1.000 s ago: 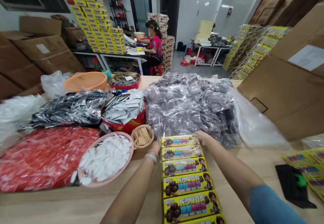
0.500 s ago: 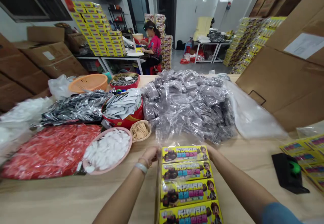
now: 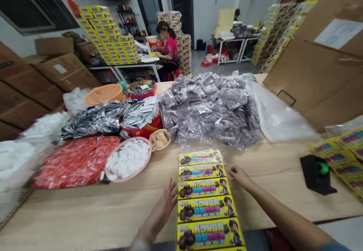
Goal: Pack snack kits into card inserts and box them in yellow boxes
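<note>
A row of yellow printed boxes (image 3: 205,198) lies flat on the wooden table (image 3: 85,213), running from the near edge away from the viewer, each box edge to edge with the next under what appears to be a clear wrap. The left hand (image 3: 169,197) rests open, fingers extended, against the left side of the row beside the third box from the far end; it grips nothing. The right hand (image 3: 238,175) lies on the table just to the right of the row, level with the second box; its fingers are loosely curled and seem empty, though blur obscures whether the fingertips touch the box edge. The row thus lies between the two hands.

Beyond the far end of the row sits a heap of clear-bagged grey packets (image 3: 211,107). To its left stand a small bowl of wooden sticks (image 3: 159,140), a pink dish of white pieces (image 3: 128,159), a red tub of white sachets (image 3: 141,118) and a pile of red packets (image 3: 76,161). A black tape dispenser (image 3: 316,173) lies well to the right. A person in a pink shirt (image 3: 170,48) sits at a far table.
</note>
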### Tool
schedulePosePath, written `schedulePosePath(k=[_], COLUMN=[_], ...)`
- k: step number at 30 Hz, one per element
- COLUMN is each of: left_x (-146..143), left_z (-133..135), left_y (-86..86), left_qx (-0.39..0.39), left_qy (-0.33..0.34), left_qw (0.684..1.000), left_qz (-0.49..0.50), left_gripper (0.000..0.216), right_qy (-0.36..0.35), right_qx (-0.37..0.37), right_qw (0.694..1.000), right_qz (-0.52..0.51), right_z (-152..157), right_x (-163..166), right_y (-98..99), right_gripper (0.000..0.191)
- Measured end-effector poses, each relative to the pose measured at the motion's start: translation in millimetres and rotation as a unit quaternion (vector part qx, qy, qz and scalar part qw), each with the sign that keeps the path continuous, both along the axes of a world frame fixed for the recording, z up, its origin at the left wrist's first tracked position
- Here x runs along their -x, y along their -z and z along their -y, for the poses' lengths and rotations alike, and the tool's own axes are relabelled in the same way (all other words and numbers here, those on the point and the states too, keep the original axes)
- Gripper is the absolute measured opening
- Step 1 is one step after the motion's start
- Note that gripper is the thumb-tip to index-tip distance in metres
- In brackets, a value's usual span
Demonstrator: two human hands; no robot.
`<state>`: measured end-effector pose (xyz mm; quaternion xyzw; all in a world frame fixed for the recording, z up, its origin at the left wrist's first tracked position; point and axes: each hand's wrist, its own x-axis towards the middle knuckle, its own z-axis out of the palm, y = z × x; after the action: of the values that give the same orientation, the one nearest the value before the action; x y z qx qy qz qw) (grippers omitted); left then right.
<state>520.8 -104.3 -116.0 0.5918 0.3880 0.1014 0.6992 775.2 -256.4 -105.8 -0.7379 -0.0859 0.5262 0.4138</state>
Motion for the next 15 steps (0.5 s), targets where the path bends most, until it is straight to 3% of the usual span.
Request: schedulePosePath(k=[2, 3, 5, 6, 8, 10, 13, 15], left_x=[1, -6, -26, -38, -55, -62, -57, -50], left_z=[7, 6, -3, -9, -19, -26, -28, -27], left_y=[-7.2, -12.8, -24.8, -30.4, -39.5, -46.2, -54.9, -60.8], left_qx=[-0.133, -0.221, -0.378, -0.436, -0.517, -0.569, -0.609, -0.616], left_qy=[0.011, 0.013, 0.015, 0.018, 0.046, 0.105, 0.195, 0.233], left_qw=[0.990, 0.974, 0.923, 0.897, 0.853, 0.815, 0.768, 0.751], left_qz=[-0.036, -0.052, -0.068, -0.069, -0.059, -0.021, 0.043, 0.052], left_gripper=[0.083, 0.080, 0.054, 0.038, 0.030, 0.031, 0.027, 0.026], right_qy=[0.001, -0.028, -0.123, -0.170, -0.221, -0.222, -0.144, -0.084], right_qx=[-0.055, -0.092, -0.139, -0.142, -0.129, -0.126, -0.115, -0.094], right_qw=[0.978, 0.945, 0.852, 0.814, 0.758, 0.727, 0.720, 0.715], right_qz=[0.202, 0.314, 0.490, 0.538, 0.600, 0.637, 0.669, 0.687], right_z=[10, 10, -2, -12, -35, -57, -73, -68], right_x=[12, 20, 41, 52, 70, 79, 68, 49], right_y=[-13.8, -22.0, -36.3, -40.9, -44.4, -43.5, -42.5, -41.9], right_gripper=[0.027, 0.036, 0.051, 0.057, 0.065, 0.059, 0.028, 0.020])
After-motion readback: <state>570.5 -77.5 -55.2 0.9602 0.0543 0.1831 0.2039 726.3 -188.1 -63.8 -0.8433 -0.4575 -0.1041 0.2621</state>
